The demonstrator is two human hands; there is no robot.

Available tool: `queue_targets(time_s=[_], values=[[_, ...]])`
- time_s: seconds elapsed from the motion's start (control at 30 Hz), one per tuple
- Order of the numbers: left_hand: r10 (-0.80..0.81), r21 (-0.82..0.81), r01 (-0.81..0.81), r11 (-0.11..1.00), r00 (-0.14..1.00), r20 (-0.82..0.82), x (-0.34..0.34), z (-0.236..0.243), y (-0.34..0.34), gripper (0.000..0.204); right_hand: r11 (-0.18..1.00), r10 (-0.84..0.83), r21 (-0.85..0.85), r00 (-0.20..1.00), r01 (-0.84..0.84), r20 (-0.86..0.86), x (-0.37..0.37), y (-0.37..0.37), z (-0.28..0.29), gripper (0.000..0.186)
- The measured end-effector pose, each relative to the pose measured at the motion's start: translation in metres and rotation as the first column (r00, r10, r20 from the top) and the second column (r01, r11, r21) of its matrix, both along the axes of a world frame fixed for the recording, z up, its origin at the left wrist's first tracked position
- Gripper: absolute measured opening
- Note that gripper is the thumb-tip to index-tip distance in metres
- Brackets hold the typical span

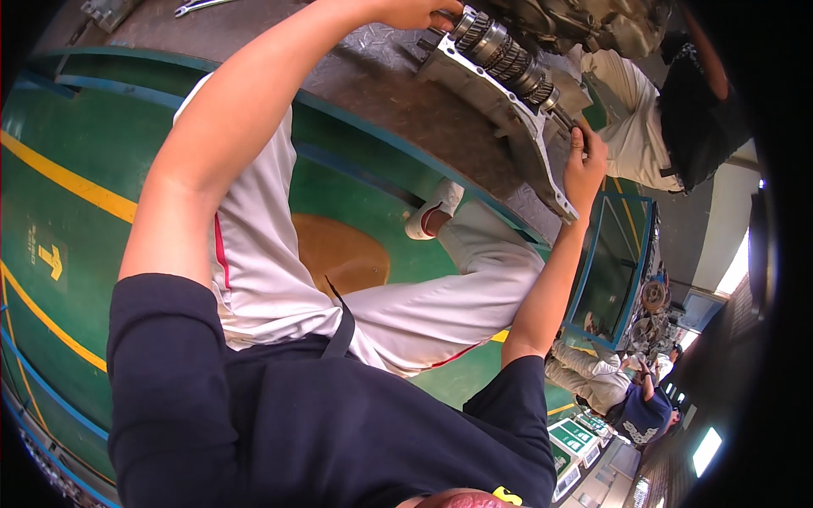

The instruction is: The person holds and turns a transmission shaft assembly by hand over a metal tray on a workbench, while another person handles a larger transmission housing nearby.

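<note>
A steel gear shaft [508,61] with several toothed gears lies along an open metal gearbox housing [491,80]. My left hand [417,13] is closed around the shaft's far-left end, partly cut off by the picture's top edge. At the other end, the fingers of my right hand [584,165] are closed on the thin, splined tip. Below the gears runs the housing's pale flange with bolt holes, reaching down beside my right wrist. Whether the shaft rests in the housing or is held just above it, I cannot tell.
The housing sits on a worn metal workbench [389,102] with a blue edge. Behind it is another large metal casing [584,21]. A wrench [201,7] lies at the far left. One person [694,110] stands across the bench; a brown stool [339,254] is below.
</note>
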State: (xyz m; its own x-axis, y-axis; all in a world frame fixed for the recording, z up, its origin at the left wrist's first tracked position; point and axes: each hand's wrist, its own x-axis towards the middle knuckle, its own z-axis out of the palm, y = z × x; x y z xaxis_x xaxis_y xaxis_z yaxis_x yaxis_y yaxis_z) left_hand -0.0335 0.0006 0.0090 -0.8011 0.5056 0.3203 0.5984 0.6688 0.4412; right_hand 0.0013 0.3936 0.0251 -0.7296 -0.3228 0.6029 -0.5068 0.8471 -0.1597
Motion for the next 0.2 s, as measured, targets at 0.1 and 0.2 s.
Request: queue_targets(time_s=[0.1, 0.2], values=[[0.047, -0.021, -0.046, 0.999, 0.998, 0.042, 0.001, -0.001, 0.003, 0.034, 0.999, 0.021, -0.029, 1.0, -0.021, -0.015, 0.002, 0.001, 0.0, 0.026], [0.093, -0.082, -0.087, 0.993, 0.993, 0.076, -0.001, 0.004, 0.003, 0.038, 0.931, -0.053, -0.344, 0.978, 0.122, 0.203, 0.004, 0.011, -0.004, 0.037]])
